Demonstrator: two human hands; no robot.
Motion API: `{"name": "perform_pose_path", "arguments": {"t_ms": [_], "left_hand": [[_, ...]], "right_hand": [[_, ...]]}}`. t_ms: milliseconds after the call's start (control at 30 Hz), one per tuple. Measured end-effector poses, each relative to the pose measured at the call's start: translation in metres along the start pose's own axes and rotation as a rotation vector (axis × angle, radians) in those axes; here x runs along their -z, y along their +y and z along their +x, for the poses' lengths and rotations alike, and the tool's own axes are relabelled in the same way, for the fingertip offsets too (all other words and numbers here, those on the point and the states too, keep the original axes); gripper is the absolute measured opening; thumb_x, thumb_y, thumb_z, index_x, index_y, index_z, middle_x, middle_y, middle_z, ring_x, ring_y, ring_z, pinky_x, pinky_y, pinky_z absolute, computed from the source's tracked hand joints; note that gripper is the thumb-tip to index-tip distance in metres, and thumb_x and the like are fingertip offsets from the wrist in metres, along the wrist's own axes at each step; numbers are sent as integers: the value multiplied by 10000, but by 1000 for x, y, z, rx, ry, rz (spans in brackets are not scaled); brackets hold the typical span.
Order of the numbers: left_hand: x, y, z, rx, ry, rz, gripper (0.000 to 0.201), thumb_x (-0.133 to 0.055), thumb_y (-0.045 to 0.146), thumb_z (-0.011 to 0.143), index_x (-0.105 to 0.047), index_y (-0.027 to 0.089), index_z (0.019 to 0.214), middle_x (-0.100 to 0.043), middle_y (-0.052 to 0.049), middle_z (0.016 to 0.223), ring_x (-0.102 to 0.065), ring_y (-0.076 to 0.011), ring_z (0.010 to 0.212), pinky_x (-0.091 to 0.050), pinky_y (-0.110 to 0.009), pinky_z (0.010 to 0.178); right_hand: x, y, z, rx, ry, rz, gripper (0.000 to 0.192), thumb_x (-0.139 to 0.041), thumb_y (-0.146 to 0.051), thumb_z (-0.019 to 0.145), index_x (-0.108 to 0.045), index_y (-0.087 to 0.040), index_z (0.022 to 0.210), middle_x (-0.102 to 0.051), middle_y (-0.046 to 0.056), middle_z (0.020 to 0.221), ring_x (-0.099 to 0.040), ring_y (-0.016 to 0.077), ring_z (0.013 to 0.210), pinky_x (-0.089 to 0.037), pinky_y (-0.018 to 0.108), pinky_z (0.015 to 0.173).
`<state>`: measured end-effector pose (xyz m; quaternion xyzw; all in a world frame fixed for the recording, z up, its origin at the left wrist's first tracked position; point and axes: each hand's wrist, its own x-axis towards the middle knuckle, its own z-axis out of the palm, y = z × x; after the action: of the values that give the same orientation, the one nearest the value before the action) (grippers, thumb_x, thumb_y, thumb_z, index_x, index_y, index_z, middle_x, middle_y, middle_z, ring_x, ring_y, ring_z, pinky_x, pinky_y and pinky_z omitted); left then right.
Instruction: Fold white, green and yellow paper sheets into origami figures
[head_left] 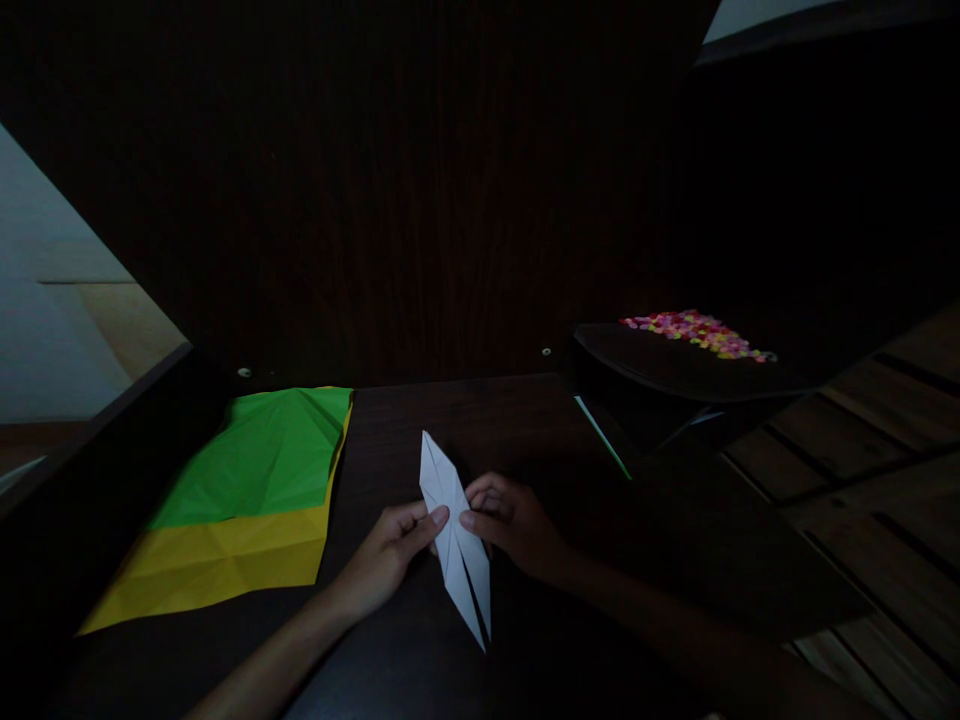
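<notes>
A white folded paper piece (454,540), long and pointed at both ends with two points at its near end, lies over the dark table (390,660). My left hand (390,555) pinches its left edge near the middle with thumb and fingers. My right hand (510,520) holds its right edge at the same height, fingertips nearly meeting those of the left hand. The scene is dim.
A creased green sheet (262,455) lies on a yellow sheet (217,565) at the table's left. At the right stands a dark tray (675,365) bearing a heap of small colourful bits (697,332). A thin green strip (604,440) lies beside it. A wooden floor (885,480) shows right.
</notes>
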<state>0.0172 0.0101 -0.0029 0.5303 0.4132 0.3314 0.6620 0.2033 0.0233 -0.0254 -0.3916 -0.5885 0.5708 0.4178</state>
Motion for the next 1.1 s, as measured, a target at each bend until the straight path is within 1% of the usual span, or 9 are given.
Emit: {"name": "perform_pose_path", "arguments": {"t_ms": [167, 333, 400, 533, 667, 767, 900, 967, 1100], "left_hand": [[1, -3, -1, -23, -31, 25, 395, -571, 501, 848, -698, 127, 868, -645, -28, 721, -580, -189, 720, -458, -290, 723], [2, -6, 0, -61, -91, 1, 336, -564, 430, 879, -668, 135, 1001, -678, -39, 810, -593, -184, 753, -457, -293, 750], [2, -5, 1, -73, -92, -29, 309, -575, 397, 880, -652, 137, 1028, -689, -44, 837, -604, -181, 758, -459, -292, 750], [1, -5, 2, -58, -34, -80, 305, -607, 378, 863, -582, 142, 1055, -689, -30, 752, -628, -174, 681, -479, -308, 719], [-1, -7, 2, -73, 77, -136, 374, -665, 368, 820, -458, 189, 1075, -676, -2, 708, -649, -171, 645, -492, -298, 669], [-2, -9, 3, -137, 176, -157, 385, -698, 326, 794, -411, 225, 1029, -662, 20, 722, -639, -147, 649, -473, -241, 611], [-1, -7, 3, -212, 211, -54, 241, -705, 295, 781, -518, 193, 895, -625, 19, 783, -592, -115, 649, -451, -207, 585], [0, -6, 3, -198, 180, 8, 176, -681, 305, 799, -585, 167, 851, -607, 20, 741, -545, -95, 592, -417, -195, 545], [4, -6, 1, -140, 158, 60, 187, -664, 321, 808, -659, 148, 880, -591, 30, 612, -499, -94, 524, -370, -198, 511]], "right_hand": [[1, -3, 2, 36, 51, 19, 295, -698, -233, 712, -509, -202, 936, -550, -33, 724, -547, 120, 657, -450, 251, 621], [2, -1, 0, 50, -8, 25, 235, -662, -213, 754, -517, -200, 939, -538, -23, 775, -564, 122, 713, -462, 251, 654], [2, 1, -1, 55, -13, 39, 212, -647, -216, 774, -496, -210, 923, -533, -28, 778, -569, 116, 697, -464, 232, 616], [2, 4, -2, 10, -26, 73, 163, -620, -258, 807, -473, -215, 864, -525, -49, 716, -511, 76, 500, -381, 176, 416], [3, 5, -1, -19, -77, 69, 108, -584, -274, 834, -524, -185, 852, -512, -70, 561, -479, 71, 411, -380, 177, 391], [3, 4, 1, -4, -58, 49, 109, -592, -263, 817, -551, -170, 855, -517, -67, 556, -500, 75, 419, -391, 173, 388], [4, 3, 4, -13, -42, 52, 124, -606, -266, 794, -572, -165, 858, -535, -58, 580, -514, 77, 421, -403, 172, 375], [4, 2, 4, -8, -41, 63, 120, -612, -261, 786, -583, -164, 850, -537, -58, 573, -519, 79, 419, -415, 178, 382], [6, 3, 4, -3, -43, 97, 109, -630, -260, 773, -617, -161, 817, -573, -42, 586, -541, 88, 426, -437, 197, 404]]}}
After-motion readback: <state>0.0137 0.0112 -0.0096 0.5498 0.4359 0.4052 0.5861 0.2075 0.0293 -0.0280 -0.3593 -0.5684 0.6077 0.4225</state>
